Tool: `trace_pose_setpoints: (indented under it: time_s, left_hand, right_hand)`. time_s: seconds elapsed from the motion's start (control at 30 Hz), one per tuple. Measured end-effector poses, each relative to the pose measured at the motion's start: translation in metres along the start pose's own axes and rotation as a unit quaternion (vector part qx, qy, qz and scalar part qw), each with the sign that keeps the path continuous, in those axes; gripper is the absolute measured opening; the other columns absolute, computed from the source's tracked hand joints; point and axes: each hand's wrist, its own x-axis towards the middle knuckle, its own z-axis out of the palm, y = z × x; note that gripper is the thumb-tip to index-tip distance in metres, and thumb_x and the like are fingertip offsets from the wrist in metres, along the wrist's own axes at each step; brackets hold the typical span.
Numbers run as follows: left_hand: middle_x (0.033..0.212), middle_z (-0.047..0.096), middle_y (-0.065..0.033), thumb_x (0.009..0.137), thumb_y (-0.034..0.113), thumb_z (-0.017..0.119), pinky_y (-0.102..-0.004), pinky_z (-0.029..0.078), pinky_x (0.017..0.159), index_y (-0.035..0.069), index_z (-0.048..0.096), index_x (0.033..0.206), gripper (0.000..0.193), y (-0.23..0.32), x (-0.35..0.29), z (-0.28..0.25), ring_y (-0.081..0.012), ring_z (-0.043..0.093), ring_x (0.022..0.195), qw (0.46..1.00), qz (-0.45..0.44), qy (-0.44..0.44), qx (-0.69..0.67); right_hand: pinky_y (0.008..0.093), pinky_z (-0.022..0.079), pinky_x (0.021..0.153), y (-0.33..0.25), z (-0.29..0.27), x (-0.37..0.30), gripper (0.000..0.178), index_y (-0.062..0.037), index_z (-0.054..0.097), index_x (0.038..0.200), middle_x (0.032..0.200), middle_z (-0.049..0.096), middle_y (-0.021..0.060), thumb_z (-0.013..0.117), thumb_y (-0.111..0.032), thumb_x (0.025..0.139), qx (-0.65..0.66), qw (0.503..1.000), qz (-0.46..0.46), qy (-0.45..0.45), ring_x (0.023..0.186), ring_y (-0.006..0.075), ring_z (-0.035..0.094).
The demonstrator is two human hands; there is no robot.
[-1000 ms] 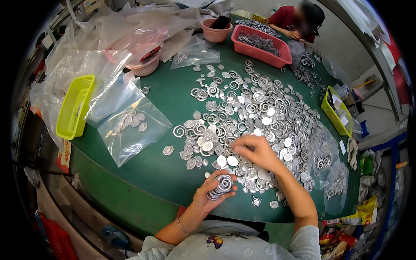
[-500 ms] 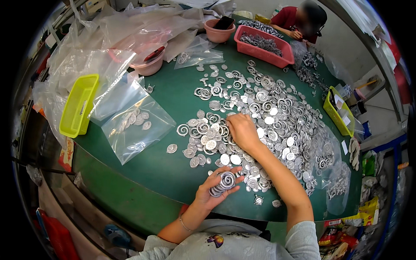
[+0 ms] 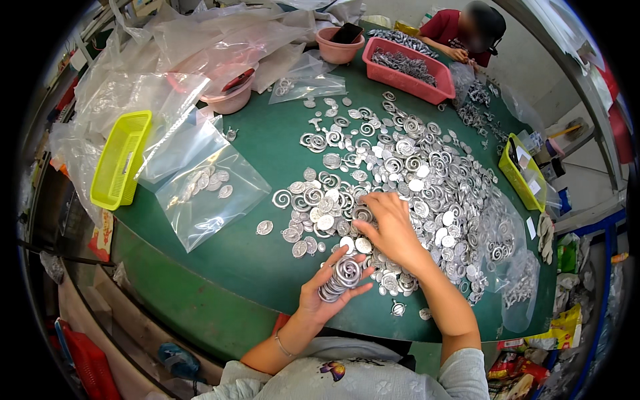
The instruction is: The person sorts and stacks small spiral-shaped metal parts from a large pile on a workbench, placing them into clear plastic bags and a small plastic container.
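Observation:
A stack of silver spiral pendants (image 3: 346, 273) rests in my left hand (image 3: 319, 293), its fingers curled around the sides and the palm turned up near the table's front edge. At the left part of a wide heap of silver spiral and oval medal pendants (image 3: 427, 180), my right hand (image 3: 393, 227) has thumb and fingertips around another spiral pendant (image 3: 362, 214). Part of that pendant is hidden by the fingers. Left of the heap, a clear plastic bag (image 3: 213, 200) lies flat with several oval medals (image 3: 208, 180) in it.
A yellow-green basket (image 3: 122, 160) stands at the left, another basket (image 3: 521, 172) at the right. Pink bowls (image 3: 339, 52) and a pink tray of metal parts (image 3: 408, 70) sit at the back. Across the table a person in a red shirt (image 3: 443, 28) handles small parts. Plastic sheets (image 3: 153, 60) cover the back left.
My right hand has drawn back toward me and slightly right, with a spiral pendant now between thumb and fingers. The stack in my left hand has tipped a little more upright.

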Motion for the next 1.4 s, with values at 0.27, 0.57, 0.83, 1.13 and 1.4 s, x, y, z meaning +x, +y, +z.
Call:
trace_pose_setpoints:
  time_s: [0.27,0.57,0.83,1.13,1.4]
  left_hand:
    - [0.133,0.042,-0.0172,0.081,0.02,0.06,-0.0517,0.038,0.097,0.014,0.042,0.131,0.054,-0.002,0.001,-0.015,-0.0398,0.039,0.123,1.0,0.008,0.01,-0.003]
    - [0.138,0.035,-0.0163,0.081,0.023,0.06,-0.0525,0.04,0.096,0.014,0.041,0.132,0.055,-0.001,0.0,-0.005,-0.0413,0.035,0.125,1.0,0.005,-0.022,-0.007]
    - [0.135,0.039,-0.0166,0.08,0.022,0.063,-0.0525,0.041,0.095,0.013,0.045,0.129,0.053,0.001,0.002,-0.003,-0.0411,0.037,0.124,0.999,-0.003,-0.029,-0.027]
    - [0.135,0.039,-0.017,0.08,0.019,0.062,-0.0502,0.043,0.094,0.013,0.045,0.128,0.051,0.0,0.003,-0.006,-0.0409,0.037,0.124,0.999,0.0,-0.026,-0.038]
    - [0.135,0.039,-0.0174,0.081,0.018,0.061,-0.0492,0.044,0.093,0.012,0.046,0.127,0.049,0.0,0.002,-0.005,-0.0407,0.036,0.124,0.999,0.005,-0.016,-0.04]
  right_hand:
    - [0.029,0.045,0.066,0.025,0.003,0.003,0.017,0.0021,0.065,0.089,0.075,0.064,0.0088,0.063,-0.011,0.08,0.173,0.977,0.124,0.013,0.067,0.0198,0.06]
    - [0.0279,0.044,0.072,0.001,-0.004,0.0,0.013,-0.0048,0.065,0.092,0.096,0.062,0.0063,0.064,-0.008,0.079,0.292,0.942,0.121,-0.111,0.087,0.0158,0.056]
    - [0.0385,0.031,0.09,0.026,0.046,0.024,0.043,-0.0046,0.056,0.11,0.113,0.055,0.0063,0.065,-0.002,0.069,0.05,0.995,-0.066,-0.061,0.105,0.025,0.046]
    - [0.0356,0.04,0.076,0.041,0.043,0.034,0.009,-0.0018,0.062,0.082,0.079,0.06,0.0107,0.064,-0.008,0.076,0.045,0.991,-0.107,0.067,0.079,0.026,0.055]
    - [0.0358,0.038,0.086,0.046,0.027,0.017,0.019,-0.0004,0.059,0.093,0.102,0.06,0.0091,0.062,-0.013,0.079,0.231,0.962,0.135,-0.048,0.095,0.0266,0.052]
